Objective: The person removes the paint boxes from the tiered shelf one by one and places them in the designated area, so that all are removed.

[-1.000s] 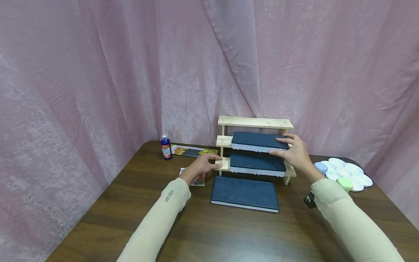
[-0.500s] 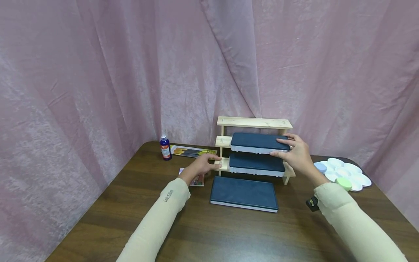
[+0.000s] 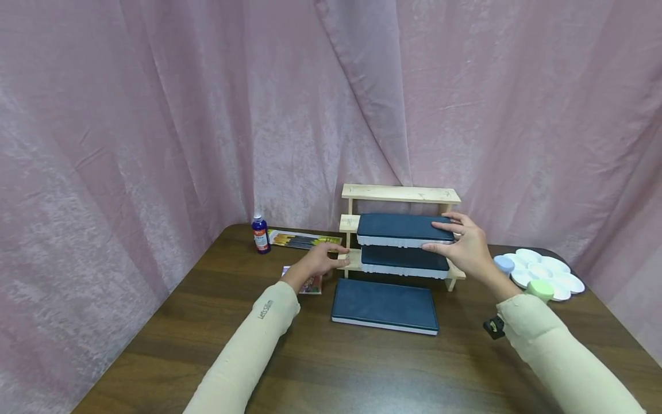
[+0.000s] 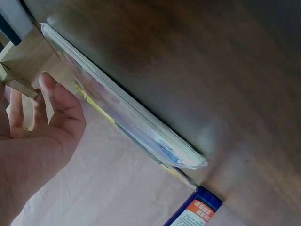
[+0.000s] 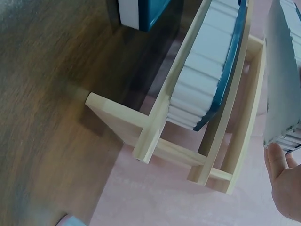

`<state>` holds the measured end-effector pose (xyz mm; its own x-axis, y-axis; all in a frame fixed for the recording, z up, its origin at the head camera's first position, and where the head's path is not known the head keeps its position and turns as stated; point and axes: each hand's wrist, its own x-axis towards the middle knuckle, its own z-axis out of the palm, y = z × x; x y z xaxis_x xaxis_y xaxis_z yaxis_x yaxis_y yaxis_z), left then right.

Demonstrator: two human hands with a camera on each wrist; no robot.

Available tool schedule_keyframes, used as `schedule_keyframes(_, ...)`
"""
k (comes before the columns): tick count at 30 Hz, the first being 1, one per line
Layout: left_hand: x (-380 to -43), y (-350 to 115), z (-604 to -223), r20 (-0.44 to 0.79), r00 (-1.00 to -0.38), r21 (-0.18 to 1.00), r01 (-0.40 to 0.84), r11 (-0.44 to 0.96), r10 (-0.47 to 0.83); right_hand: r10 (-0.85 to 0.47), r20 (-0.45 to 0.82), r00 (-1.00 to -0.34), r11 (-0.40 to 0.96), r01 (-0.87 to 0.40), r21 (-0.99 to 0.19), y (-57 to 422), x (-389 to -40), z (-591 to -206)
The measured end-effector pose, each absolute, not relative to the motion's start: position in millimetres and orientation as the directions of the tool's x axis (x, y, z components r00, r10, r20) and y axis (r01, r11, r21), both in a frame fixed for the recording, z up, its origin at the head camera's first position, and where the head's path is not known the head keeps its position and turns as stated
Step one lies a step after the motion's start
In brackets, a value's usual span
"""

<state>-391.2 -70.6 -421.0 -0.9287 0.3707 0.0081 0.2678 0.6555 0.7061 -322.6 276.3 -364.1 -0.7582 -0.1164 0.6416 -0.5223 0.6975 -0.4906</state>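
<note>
My right hand point(image 3: 468, 244) grips the right end of a white box with a dark blue lid point(image 3: 398, 226), fingers over the lid and thumb at the front edge. In the right wrist view this box point(image 5: 280, 80) is apart from the rack, its underside showing. At the left end of the low shelf of the stepped wooden rack point(image 3: 400, 192), my left hand point(image 3: 318, 261) holds the board between thumb and fingers. A similar box point(image 3: 403, 259) sits on that low shelf. Another flat dark blue-lidded box point(image 3: 385, 305) lies on the table before the rack.
Left of the rack are a blue bottle point(image 3: 261, 234), a pack of paintbrushes point(image 3: 300, 239) and a small printed packet point(image 3: 311, 285). On the right lies a white flower-shaped palette point(image 3: 548, 270), with a blue round item point(image 3: 504, 264) and a green one point(image 3: 539, 290) beside it.
The upper box has come forward and slightly left in my right hand, off the middle shelf. My left hand stays at the low shelf's end.
</note>
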Motion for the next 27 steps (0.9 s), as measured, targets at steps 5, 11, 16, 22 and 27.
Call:
schedule_keyframes(5,-392,-71,-421,-0.008,-0.93,0.712,0.253,0.655,0.368,-0.129,0.643,-0.755,0.694,-0.532,-0.485,273,-318,-362)
schedule_keyframes(11,-393,-70,-421,-0.01,-0.932,0.721,0.244,0.648,0.362,-0.147,0.65,-0.745,0.678,-0.555,-0.483,272,-315,-363)
schedule_keyframes(16,-392,-70,-421,-0.025,-0.936,0.722,0.227,0.653,0.352,-0.158,0.656,-0.738,0.664,-0.571,-0.482,272,-312,-363)
schedule_keyframes(22,-391,-71,-421,-0.042,-0.938,0.727,0.207,0.654,0.344,-0.167,0.654,-0.738,0.653,-0.58,-0.488,272,-307,-364)
schedule_keyframes(27,-392,-70,-421,-0.044,-0.941,0.727,0.201,0.657,0.337,-0.175,0.653,-0.736,0.649,-0.586,-0.486,272,-303,-366)
